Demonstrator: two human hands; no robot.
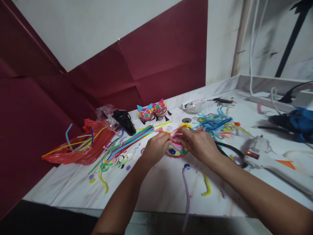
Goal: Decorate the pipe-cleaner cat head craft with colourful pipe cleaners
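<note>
Both hands meet around a round, colorful pipe-cleaner piece (177,150) at the middle of the white table. It shows pink, yellow and white bands with a blue dot and a green dot. My left hand (157,147) closes its fingers on the piece's upper left edge, near a bit of orange. At its upper right edge my right hand (198,143) bends its fingers and pinches the piece. Orange and yellow fuzzy parts stick up between and behind the fingers. The fingertips partly hide the top of the piece.
Behind stand two finished cat-like faces (146,113). Left lie loose pipe cleaners (137,138), a red plastic bag (80,155) and a black holder (125,121). Right are tangled blue strips (216,122), a glue gun (281,166) and a blue-black tool (297,124). Purple strips (187,192) lie in front.
</note>
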